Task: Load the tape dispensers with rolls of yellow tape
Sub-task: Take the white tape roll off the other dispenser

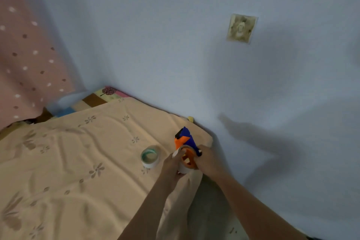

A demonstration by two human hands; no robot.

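Note:
A blue and orange tape dispenser point(184, 138) stands tilted on the peach cloth near the wall. Its orange hub point(188, 159) sits inside a pale tape roll point(183, 168). My left hand point(172, 162) grips that roll from the left side. My right hand point(207, 160) holds the dispenser's body from the right. A second tape roll point(150, 156) with a greenish core lies flat on the cloth, just left of my hands.
The peach flowered cloth point(78, 161) covers a bed or mat. A light blue wall point(194, 54) runs close along the right, with a worn wall plate point(241, 28). A pink dotted curtain point(25, 54) hangs at the left. A patchwork cover point(97, 99) shows at the far corner.

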